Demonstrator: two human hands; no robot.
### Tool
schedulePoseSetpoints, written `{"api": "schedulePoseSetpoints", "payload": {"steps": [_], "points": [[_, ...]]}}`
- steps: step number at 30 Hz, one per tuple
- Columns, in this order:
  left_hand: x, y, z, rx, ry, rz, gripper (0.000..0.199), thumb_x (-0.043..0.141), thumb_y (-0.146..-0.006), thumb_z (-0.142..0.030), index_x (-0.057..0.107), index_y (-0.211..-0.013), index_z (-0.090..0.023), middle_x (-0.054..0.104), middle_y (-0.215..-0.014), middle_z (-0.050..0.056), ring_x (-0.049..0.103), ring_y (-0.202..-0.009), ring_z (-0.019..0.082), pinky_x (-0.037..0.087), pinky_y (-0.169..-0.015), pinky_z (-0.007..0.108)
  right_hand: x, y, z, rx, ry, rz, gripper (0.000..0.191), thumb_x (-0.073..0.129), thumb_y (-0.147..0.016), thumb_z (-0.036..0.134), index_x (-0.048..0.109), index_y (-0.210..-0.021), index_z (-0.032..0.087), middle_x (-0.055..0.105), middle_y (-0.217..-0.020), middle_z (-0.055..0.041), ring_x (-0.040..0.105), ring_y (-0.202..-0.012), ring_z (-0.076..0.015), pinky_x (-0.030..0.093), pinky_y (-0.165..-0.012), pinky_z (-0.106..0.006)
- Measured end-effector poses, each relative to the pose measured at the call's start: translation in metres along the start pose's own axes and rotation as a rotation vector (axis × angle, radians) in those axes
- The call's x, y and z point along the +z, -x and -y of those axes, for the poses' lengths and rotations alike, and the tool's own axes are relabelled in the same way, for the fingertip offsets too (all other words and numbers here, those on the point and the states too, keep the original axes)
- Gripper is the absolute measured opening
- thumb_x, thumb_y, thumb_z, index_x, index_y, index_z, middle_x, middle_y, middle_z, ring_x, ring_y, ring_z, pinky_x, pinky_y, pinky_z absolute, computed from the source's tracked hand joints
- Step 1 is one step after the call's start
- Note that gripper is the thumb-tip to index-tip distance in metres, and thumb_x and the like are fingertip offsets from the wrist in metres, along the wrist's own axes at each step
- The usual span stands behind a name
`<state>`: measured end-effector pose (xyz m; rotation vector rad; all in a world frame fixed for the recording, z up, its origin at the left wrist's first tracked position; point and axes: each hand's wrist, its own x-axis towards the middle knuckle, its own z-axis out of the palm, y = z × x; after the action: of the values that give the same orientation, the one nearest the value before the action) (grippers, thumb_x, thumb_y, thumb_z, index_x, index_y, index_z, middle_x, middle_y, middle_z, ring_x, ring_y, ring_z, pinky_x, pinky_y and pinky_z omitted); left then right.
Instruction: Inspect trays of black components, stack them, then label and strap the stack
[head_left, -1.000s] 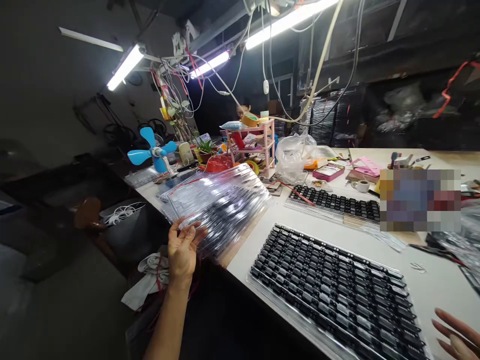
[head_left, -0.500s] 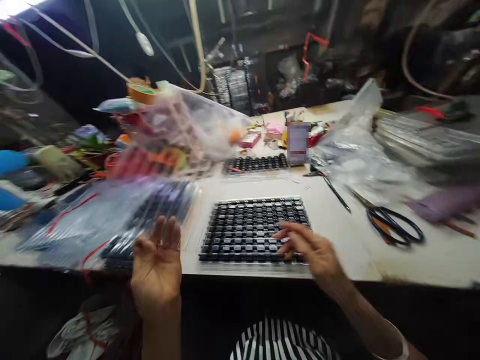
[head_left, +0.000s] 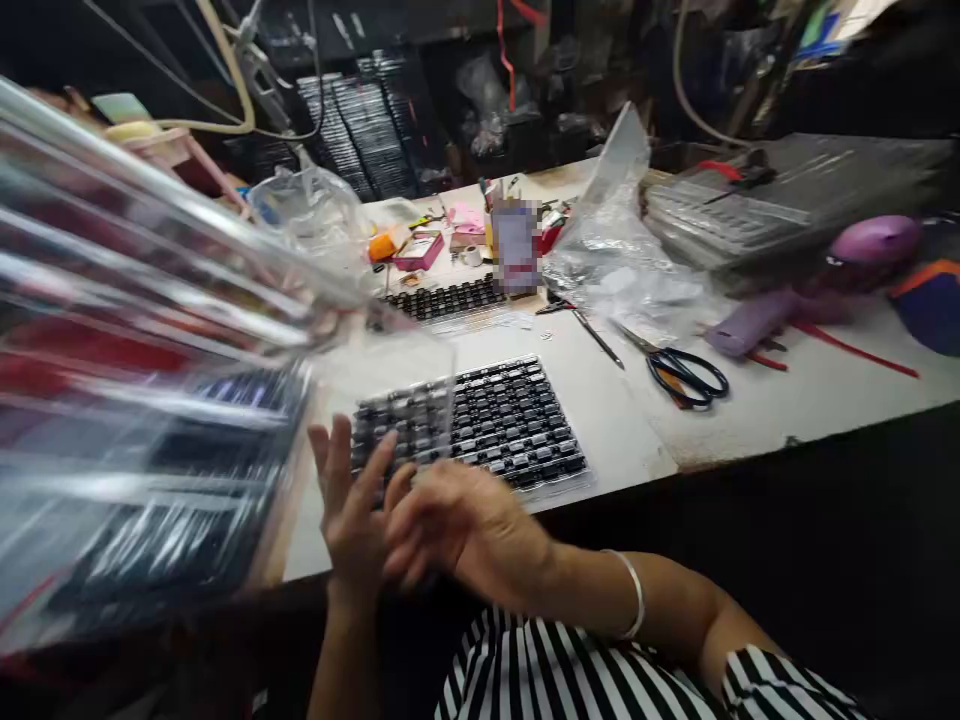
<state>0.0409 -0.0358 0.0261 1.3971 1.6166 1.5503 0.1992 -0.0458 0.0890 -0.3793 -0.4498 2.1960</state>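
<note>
My left hand is raised at the table's front edge, its fingers stretched up and spread. My right hand has crossed in front of it, with fingers curled and smeared by motion; whether they hold anything is unclear. Just beyond both hands lies a clear plastic tray filled with rows of small black parts. A ribbed clear plastic sheet, blurred and tilted, fills the left side, and its corner overlaps the tray's left part. I cannot tell whether my left fingers touch this sheet.
Black-handled scissors and a pen-like tool lie to the right. Behind are a second black-filled tray, a plastic bag and a pink box. Stacked clear trays stand far right; filled trays lie left.
My view has turned right. My right hand has moved left off the tray to my left hand. The ribbed clear sheet now rises across the left side and over part of the tray.
</note>
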Motion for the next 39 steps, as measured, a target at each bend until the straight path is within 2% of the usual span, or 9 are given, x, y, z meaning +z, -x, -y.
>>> {"api": "schedulePoseSetpoints", "payload": {"steps": [3,5,9,19,23,30,33,36,39], "points": [[-0.033,-0.018,0.014,-0.102,0.164,-0.205,0.045,0.068,-0.074,-0.043,0.061,-0.114,-0.024,0.046,-0.139,0.006,0.034,-0.132,0.028,0.024,-0.112,0.047,-0.035,0.008,0.045,-0.342,0.238,-0.280,0.026,0.064,-0.074,0.026,0.057,-0.098,0.019,0.069,-0.080,0.0001,0.049,-0.042,-0.0037,0.028,-0.031,-0.011],[-0.060,-0.025,0.025,-0.200,0.262,-0.282,0.049,0.060,-0.078,-0.050,0.058,-0.116,-0.020,0.058,-0.125,0.011,0.051,-0.119,0.028,0.036,-0.104,0.049,-0.058,0.013,0.072,-0.379,0.425,-0.356,0.035,0.064,-0.076,0.026,0.056,-0.110,0.018,0.070,-0.082,-0.0026,0.045,-0.040,-0.0032,0.029,-0.031,-0.012],[-0.087,-0.025,0.043,-0.295,0.220,-0.184,0.050,0.047,-0.084,-0.052,0.053,-0.118,-0.015,0.064,-0.115,0.014,0.058,-0.111,0.024,0.043,-0.098,0.044,-0.080,0.023,0.094,-0.248,0.685,-0.456,0.050,0.067,-0.076,0.032,0.052,-0.122,0.020,0.070,-0.083,-0.0060,0.045,-0.041,-0.0050,0.029,-0.030,-0.013],[-0.046,-0.033,0.048,-0.133,-0.239,0.182,0.045,0.056,-0.080,-0.039,0.059,-0.119,-0.015,0.061,-0.122,0.010,0.054,-0.115,0.023,0.038,-0.102,0.039,-0.117,0.054,0.103,-0.217,1.029,-0.738,0.084,0.071,-0.069,0.047,0.032,-0.141,0.026,0.059,-0.061,0.0022,0.049,-0.041,-0.0109,0.040,-0.033,-0.020],[-0.038,-0.047,0.049,-0.056,-0.445,0.218,0.045,0.047,-0.084,-0.037,0.057,-0.121,-0.013,0.060,-0.123,0.012,0.051,-0.117,0.025,0.034,-0.105,0.042,-0.135,0.052,0.112,-0.233,1.306,-0.758,0.074,0.057,-0.078,0.055,0.035,-0.139,0.020,0.061,-0.081,-0.0055,0.056,-0.051,-0.0141,0.043,-0.036,-0.023],[-0.022,-0.043,0.043,0.017,-0.835,0.353,0.057,0.040,-0.087,-0.042,0.043,-0.134,-0.011,0.043,-0.138,0.022,0.038,-0.128,0.035,0.030,-0.101,0.056,-0.125,0.023,0.104,-0.164,2.262,-0.557,0.047,0.031,-0.091,0.026,0.044,-0.135,0.019,0.044,-0.135,-0.0143,0.060,-0.098,-0.0280,0.055,-0.069,-0.039],[-0.017,-0.038,0.044,0.059,-1.123,0.381,0.059,0.030,-0.092,-0.044,0.032,-0.141,-0.012,0.037,-0.140,0.025,0.035,-0.130,0.035,0.032,-0.098,0.055,-0.115,0.006,0.095,-0.095,2.600,-0.448,0.054,0.030,-0.082,0.005,0.042,-0.134,0.003,0.032,-0.145,-0.0217,0.050,-0.112,-0.0358,0.052,-0.076,-0.044],[-0.017,-0.040,0.047,0.082,-1.120,0.413,0.062,0.028,-0.091,-0.047,0.031,-0.141,-0.010,0.035,-0.140,0.026,0.032,-0.132,0.034,0.030,-0.100,0.054,-0.114,-0.009,0.091,-0.117,2.679,-0.364,0.054,0.031,-0.079,-0.001,0.041,-0.132,-0.006,0.032,-0.143,-0.0274,0.041,-0.122,-0.0401,0.043,-0.091,-0.052],[-0.024,-0.045,0.049,0.074,-0.890,0.395,0.066,0.036,-0.087,-0.052,0.037,-0.138,-0.009,0.039,-0.138,0.022,0.033,-0.131,0.032,0.029,-0.104,0.052,-0.124,-0.022,0.097,-0.194,2.474,-0.390,0.049,0.034,-0.089,0.015,0.040,-0.137,0.007,0.029,-0.147,-0.0214,0.034,-0.129,-0.0407,0.037,-0.096,-0.056]]}}
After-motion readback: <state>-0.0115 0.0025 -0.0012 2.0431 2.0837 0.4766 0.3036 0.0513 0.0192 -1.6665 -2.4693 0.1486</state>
